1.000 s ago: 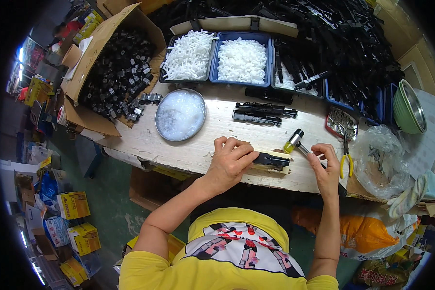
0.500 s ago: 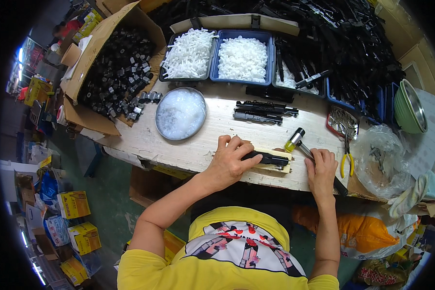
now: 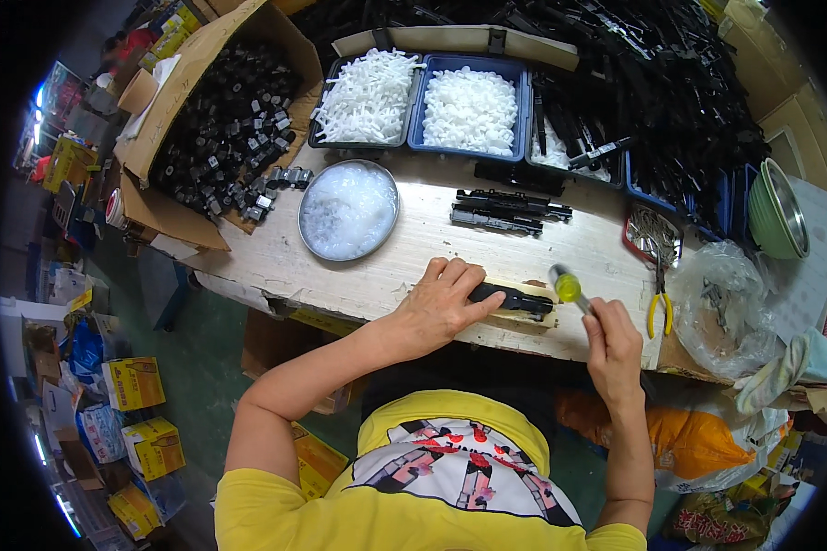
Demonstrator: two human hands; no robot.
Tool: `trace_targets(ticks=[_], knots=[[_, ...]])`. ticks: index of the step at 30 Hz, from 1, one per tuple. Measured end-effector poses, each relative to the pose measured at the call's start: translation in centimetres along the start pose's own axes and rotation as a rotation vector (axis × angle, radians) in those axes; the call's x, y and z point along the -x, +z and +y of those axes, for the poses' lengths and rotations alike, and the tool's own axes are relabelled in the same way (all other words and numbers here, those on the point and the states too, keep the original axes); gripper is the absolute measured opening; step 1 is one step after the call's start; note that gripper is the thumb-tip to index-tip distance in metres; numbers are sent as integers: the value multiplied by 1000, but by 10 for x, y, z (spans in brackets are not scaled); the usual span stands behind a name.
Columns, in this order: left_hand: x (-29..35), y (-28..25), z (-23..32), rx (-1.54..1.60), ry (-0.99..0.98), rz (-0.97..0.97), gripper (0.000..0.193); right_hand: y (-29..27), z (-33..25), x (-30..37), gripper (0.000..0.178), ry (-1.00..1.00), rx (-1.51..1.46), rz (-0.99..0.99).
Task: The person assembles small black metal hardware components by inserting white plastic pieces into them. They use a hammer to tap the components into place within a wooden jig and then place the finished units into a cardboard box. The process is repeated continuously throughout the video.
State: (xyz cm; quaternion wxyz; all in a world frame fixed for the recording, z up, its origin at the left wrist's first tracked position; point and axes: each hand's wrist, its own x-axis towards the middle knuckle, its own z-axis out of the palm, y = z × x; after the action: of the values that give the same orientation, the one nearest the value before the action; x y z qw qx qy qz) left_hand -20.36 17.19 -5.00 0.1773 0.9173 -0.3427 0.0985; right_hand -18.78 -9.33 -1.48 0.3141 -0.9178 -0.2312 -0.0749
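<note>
Near the front edge of the bench, my left hand [image 3: 443,303] grips a long black part [image 3: 526,301] and holds it down on a pale yellow block [image 3: 549,320]. The fingers hide the part's left end. Just to the right, my right hand [image 3: 615,347] is closed round the handle of a small hammer [image 3: 568,286] with a clear yellow face. The hammer head is raised beside the part's right end, apart from it. Beyond my hands, more long black parts [image 3: 505,213] lie side by side on the white bench top.
A round dish [image 3: 304,228] of translucent material sits left of centre. Behind are blue bins [image 3: 415,129] of white pieces and heaps of black parts. A cardboard box [image 3: 142,156] of small black pieces stands left. Yellow-handled pliers [image 3: 660,314] and a plastic bag [image 3: 721,321] lie right.
My right hand has lifted the hammer off the bench and turned its head toward the black part. My left hand still holds the part on the block.
</note>
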Motion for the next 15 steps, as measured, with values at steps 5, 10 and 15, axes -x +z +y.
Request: trace_targets(ticks=[5, 10, 15], knots=[[-2, 2, 1, -31, 29, 1, 49, -11, -28, 2, 21, -4, 141, -189], [0, 0, 4, -100, 43, 13, 47, -25, -48, 0, 19, -31, 113, -7], [-1, -8, 9, -158, 39, -90, 44, -6, -43, 8, 14, 10, 345, -285]])
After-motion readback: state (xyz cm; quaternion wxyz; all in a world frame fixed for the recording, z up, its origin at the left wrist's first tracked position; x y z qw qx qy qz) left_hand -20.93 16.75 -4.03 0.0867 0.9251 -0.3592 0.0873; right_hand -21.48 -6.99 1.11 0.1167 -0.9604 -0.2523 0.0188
